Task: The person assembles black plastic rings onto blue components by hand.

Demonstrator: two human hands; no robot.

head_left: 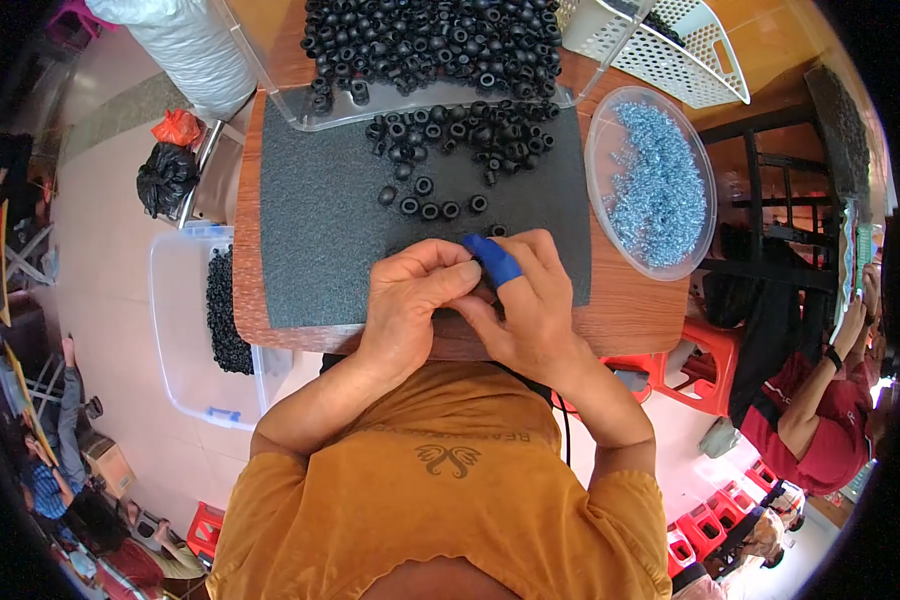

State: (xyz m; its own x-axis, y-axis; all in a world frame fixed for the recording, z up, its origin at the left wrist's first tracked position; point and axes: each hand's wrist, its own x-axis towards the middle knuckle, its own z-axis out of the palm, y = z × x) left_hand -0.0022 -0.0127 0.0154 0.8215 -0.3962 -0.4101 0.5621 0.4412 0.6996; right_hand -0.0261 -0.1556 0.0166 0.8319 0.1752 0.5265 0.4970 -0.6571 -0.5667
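My left hand (415,295) and my right hand (535,300) meet over the near edge of a dark grey mat (320,220). Both have thumb and fingers pinched together at one spot; whatever is between them is mostly hidden, with only something dark showing. A blue finger cover (493,260) wraps my right index finger. Just beyond my fingertips, small round black pieces with holes (450,210) lie in a loose row, and more are scattered behind them. A larger heap of the same pieces (430,50) fills a clear plastic tray (370,117) at the far side.
A round clear tray (598,150) of small light-blue pieces stands right on the wooden table (630,325). Behind it is a white perforated basket (715,85). A clear bin (175,330) with black pieces sits low left. Red stools (705,370) and other people (820,420) are around.
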